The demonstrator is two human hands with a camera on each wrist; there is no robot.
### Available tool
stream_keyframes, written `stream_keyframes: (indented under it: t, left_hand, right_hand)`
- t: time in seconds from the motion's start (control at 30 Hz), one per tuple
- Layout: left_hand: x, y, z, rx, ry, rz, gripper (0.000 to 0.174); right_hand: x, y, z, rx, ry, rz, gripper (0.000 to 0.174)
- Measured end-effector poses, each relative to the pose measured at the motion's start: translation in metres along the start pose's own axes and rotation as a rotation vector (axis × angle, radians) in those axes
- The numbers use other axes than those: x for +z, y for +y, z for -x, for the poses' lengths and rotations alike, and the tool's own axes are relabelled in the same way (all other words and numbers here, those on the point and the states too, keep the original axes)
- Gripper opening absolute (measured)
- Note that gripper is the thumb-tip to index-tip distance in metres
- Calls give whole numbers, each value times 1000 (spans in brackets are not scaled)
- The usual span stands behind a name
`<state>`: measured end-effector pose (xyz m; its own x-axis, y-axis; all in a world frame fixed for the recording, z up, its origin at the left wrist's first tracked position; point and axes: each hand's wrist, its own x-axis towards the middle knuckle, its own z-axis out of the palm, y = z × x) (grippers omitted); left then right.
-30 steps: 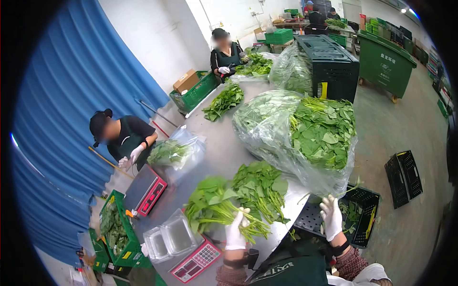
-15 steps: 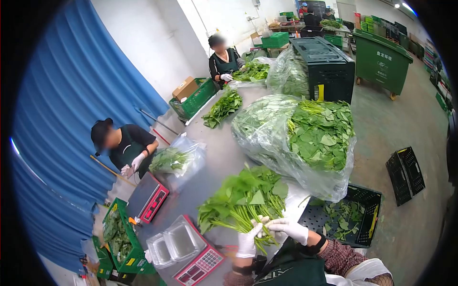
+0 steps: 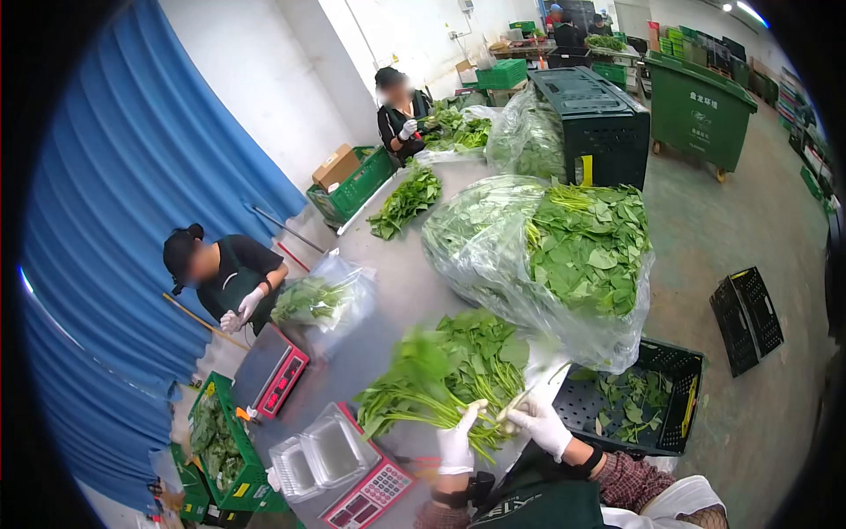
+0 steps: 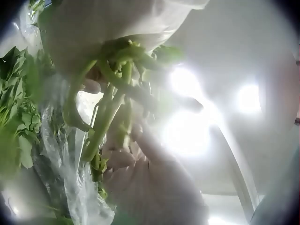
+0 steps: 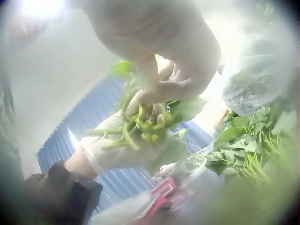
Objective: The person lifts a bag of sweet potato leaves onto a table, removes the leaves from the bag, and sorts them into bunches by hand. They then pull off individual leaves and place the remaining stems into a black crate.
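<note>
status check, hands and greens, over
Left hand grips the bunch of greens by its stems. Right hand pinches the stem ends. Big bag of greens close behind, not blocking.

The one sign I can find is on the large green wheeled plastic bin at the far side of the floor. It is a row of white Chinese characters on the bin's front with a smaller white mark beneath, too small for me to read with certainty. The red-fronted weighing scale with a white keypad, just beside my left hand, has marked keys that I cannot make out. The yellow tag on the green plastic crate is also illegible.
</note>
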<state>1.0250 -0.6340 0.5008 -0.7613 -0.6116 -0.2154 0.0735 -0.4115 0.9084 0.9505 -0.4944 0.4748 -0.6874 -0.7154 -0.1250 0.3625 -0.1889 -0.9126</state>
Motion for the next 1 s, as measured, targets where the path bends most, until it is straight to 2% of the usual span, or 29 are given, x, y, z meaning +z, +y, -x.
stream_keyframes:
  t: [0.03, 0.1, 0.17, 0.23, 0.27, 0.3, 0.37, 0.43, 0.5, 0.57, 0.6, 0.7, 0.77, 0.87, 0.93, 1.0]
  left_hand:
    - [-1, 0, -1, -3, 3, 1, 18]
    - [-6, 3, -3, -90, 227, 206, 14]
    - [-20, 17, -8, -63, 299, 284, 12]
    - [-42, 13, -12, 12, 285, 213, 12]
    - [-47, 11, -13, 22, 286, 205, 9]
    - [-48, 9, -12, 24, 288, 206, 9]
    - [-42, 4, -11, 107, 172, -20, 12]
    - [-29, 0, -8, 135, 123, -36, 15]
    - [-22, -1, -4, 123, 49, -107, 16]
    - [-23, -7, -2, 135, 11, -131, 17]
    - [-26, -10, -2, 152, -22, -146, 19]
    - [-38, -11, -3, 169, -19, -318, 21]
    - [-42, -10, 0, 156, -32, -261, 20]
    - [-35, -6, -1, 106, -47, -232, 16]
    - [-25, -6, -5, 90, 142, 14, 11]
    - [-24, -6, -10, 49, 188, 72, 9]
  right_hand:
    - [-3, -9, 5, 4, 0, 1, 15]
    - [-9, -30, 20, -12, 392, 22, 14]
    - [-76, 9, 21, -337, 570, 96, 21]
    - [-115, 3, 23, -238, 847, -630, 26]
    - [-122, 4, 30, -153, 917, -695, 29]
    - [-117, 11, 28, -153, 914, -695, 29]
    - [-96, 28, 15, 67, 515, -186, 31]
    - [-48, 7, -1, 25, 143, 223, 30]
    - [-10, -1, -25, -301, -34, 499, 28]
    - [21, -18, -37, -192, -139, 449, 30]
    - [34, -24, -40, -174, -148, 402, 25]
    - [35, -15, -51, -269, -179, 477, 20]
    - [38, -18, -44, -236, -151, 425, 18]
    - [36, -17, -35, -38, -12, 163, 18]
    - [27, -12, -24, 27, -44, 70, 18]
    - [6, -3, -13, 78, -121, -86, 20]
